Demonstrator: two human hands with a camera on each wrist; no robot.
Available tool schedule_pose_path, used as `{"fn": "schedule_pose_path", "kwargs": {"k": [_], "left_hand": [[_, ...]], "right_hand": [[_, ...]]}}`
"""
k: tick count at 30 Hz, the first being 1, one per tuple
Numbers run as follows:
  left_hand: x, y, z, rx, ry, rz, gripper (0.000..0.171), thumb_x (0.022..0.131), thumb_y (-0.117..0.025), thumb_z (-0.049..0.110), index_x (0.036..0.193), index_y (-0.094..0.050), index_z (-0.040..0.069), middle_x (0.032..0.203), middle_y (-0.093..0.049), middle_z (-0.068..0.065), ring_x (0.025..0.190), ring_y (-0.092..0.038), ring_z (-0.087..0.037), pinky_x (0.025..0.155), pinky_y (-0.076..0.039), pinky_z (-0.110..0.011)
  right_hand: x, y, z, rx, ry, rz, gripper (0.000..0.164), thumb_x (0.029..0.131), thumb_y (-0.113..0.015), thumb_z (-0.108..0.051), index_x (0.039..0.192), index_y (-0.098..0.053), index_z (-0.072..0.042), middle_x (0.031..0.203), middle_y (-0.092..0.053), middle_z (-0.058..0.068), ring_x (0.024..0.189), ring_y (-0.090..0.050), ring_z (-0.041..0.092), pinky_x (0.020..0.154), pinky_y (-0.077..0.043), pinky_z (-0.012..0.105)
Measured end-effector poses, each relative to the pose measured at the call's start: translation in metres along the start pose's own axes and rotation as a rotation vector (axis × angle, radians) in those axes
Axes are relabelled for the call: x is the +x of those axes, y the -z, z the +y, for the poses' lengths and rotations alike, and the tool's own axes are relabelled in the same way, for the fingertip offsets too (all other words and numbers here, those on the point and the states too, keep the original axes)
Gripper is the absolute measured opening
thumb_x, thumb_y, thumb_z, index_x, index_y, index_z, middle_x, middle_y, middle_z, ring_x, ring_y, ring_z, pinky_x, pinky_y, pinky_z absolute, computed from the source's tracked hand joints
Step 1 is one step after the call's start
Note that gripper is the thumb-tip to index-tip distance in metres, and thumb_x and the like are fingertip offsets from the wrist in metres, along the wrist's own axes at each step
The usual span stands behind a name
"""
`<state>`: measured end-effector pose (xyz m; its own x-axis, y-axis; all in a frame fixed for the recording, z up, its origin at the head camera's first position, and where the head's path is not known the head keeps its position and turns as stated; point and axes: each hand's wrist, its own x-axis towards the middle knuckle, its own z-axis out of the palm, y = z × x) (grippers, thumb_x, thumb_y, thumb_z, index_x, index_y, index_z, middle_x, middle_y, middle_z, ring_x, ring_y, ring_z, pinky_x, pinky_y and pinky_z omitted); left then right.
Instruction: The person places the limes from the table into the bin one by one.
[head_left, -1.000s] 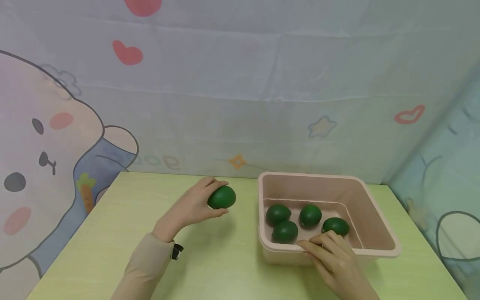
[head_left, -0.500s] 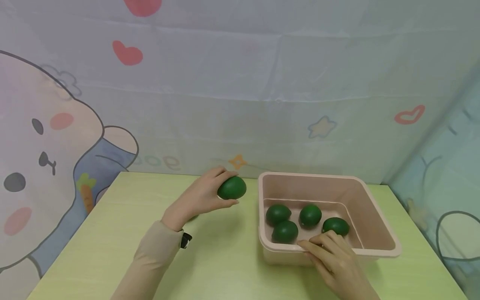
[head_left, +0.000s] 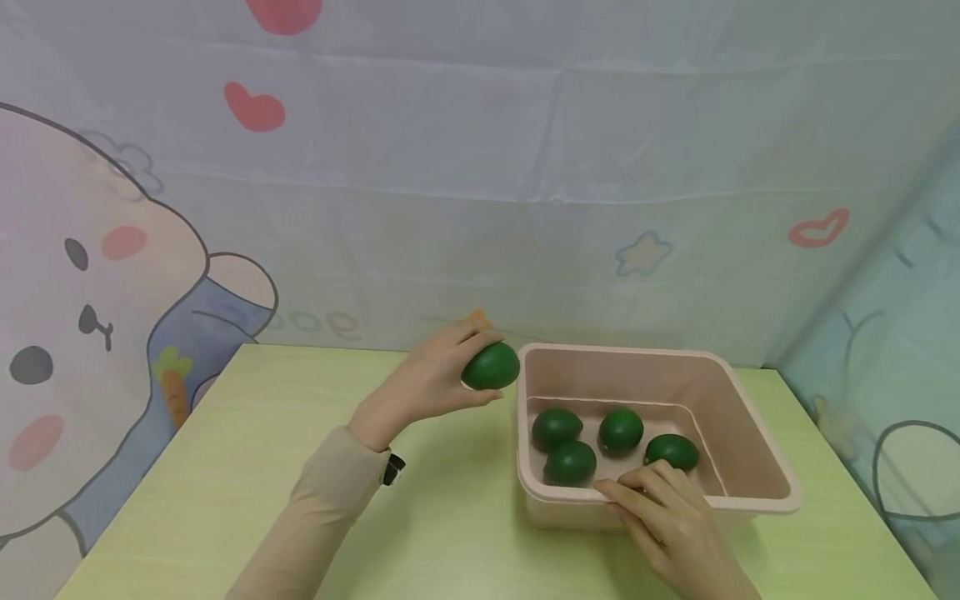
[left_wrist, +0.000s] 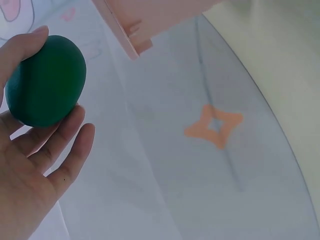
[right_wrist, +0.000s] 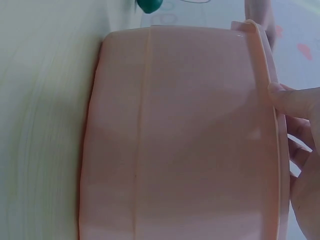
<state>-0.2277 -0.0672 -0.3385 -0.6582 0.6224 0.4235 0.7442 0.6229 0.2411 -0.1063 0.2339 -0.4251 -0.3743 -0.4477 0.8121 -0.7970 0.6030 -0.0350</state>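
My left hand (head_left: 427,379) holds a dark green lime (head_left: 491,367) between thumb and fingers, above the table beside the bin's left rim. The left wrist view shows this lime (left_wrist: 47,80) as smooth and egg-shaped. My right hand (head_left: 671,525) pinches the front rim of a pale pink plastic bin (head_left: 757,442). In the right wrist view the thumb (right_wrist: 295,100) lies on the near side of that rim, with the fingers beyond it. Several limes lie on the bin's floor, two close together at the left (head_left: 557,430) and one (head_left: 671,452) just behind my right fingers.
The bin stands on a pale yellow-green table (head_left: 450,533), right of the middle. A printed curtain (head_left: 450,167) hangs directly behind the table's back edge. Another green lime (right_wrist: 149,5) shows partly at the top of the right wrist view, beyond the bin.
My left hand has moved right and slightly up with the lime, from over the table's middle to the bin's left rim. My right hand and the bin have stayed in place.
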Motion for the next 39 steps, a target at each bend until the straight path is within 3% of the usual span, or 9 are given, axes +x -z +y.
{"fn": "schedule_pose_path", "kwargs": {"k": [7,14,24,39], "left_hand": [[0.013,-0.002,0.007,0.072,-0.045,-0.02,0.059,0.078,-0.078,0.036,0.128,-0.057,0.015,0.115,-0.059,-0.001,0.101,-0.058,-0.017,0.085,-0.053,-0.034],[0.023,-0.004,0.013,0.115,-0.094,-0.064,0.057,0.08,-0.075,0.036,0.13,-0.056,0.016,0.117,-0.06,0.0,0.101,-0.058,-0.015,0.081,-0.053,-0.029],[0.041,-0.006,0.029,0.12,-0.11,-0.195,0.06,0.083,-0.071,0.043,0.134,-0.053,0.017,0.122,-0.057,0.001,0.108,-0.056,-0.014,0.084,-0.053,-0.028],[0.079,-0.011,0.055,0.189,-0.22,-0.342,0.057,0.087,-0.066,0.042,0.137,-0.05,0.019,0.123,-0.055,0.002,0.107,-0.053,-0.013,0.085,-0.051,-0.026]], "right_hand": [[0.002,0.0,0.0,-0.017,0.011,-0.006,0.035,0.102,-0.045,-0.032,0.108,-0.074,-0.012,0.087,-0.063,-0.006,0.081,-0.049,0.009,0.075,-0.036,0.021],[0.003,0.0,-0.001,-0.042,0.012,-0.026,0.037,0.103,-0.043,-0.034,0.109,-0.074,-0.014,0.088,-0.063,-0.009,0.082,-0.048,0.008,0.074,-0.036,0.02],[0.002,0.001,-0.001,-0.05,0.014,-0.035,0.038,0.103,-0.041,-0.033,0.11,-0.073,-0.015,0.089,-0.063,-0.008,0.082,-0.049,0.009,0.076,-0.037,0.02],[0.003,0.002,-0.002,-0.055,0.001,-0.036,0.038,0.103,-0.041,-0.034,0.109,-0.074,-0.015,0.088,-0.062,-0.008,0.081,-0.049,0.009,0.075,-0.036,0.02]]}}
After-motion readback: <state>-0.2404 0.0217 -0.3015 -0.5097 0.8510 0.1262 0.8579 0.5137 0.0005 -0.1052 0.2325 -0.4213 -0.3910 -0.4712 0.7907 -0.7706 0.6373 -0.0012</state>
